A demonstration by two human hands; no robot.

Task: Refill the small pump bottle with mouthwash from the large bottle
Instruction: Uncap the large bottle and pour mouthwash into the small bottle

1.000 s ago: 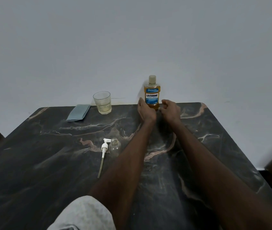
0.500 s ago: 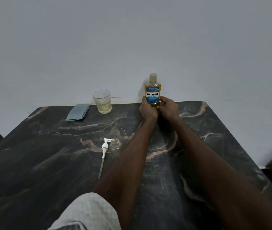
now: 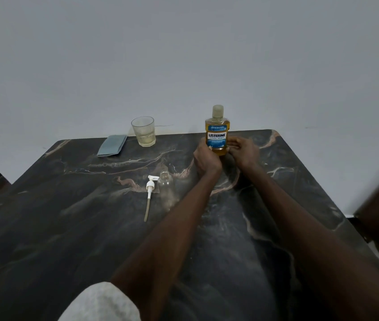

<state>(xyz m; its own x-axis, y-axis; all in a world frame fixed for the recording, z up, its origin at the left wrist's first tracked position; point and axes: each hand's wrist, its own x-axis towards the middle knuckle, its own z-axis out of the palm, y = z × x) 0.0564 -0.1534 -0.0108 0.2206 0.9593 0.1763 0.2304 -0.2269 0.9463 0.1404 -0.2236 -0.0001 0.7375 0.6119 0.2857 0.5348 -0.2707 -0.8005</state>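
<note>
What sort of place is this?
Likely a room in a home, not a workshop: a dark marble-patterned table against a plain pale wall, with a clear drinking glass and an amber plastic mouthwash bottle.

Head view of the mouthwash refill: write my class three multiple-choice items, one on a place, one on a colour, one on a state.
1. The pump head is: A) lying on the table beside the small bottle; B) screwed onto the small bottle; C) standing upright.
2. The large bottle holds something: A) blue; B) amber; C) colourless.
3. The large bottle is: A) lying on its side; B) tipped over the small bottle; C) upright with its cap on.

Key: 1 A, it lies flat, left of the open small bottle. 2 B, amber shows at its shoulders and base. 3 C, the left hand and right hand hold it upright, capped.
</note>
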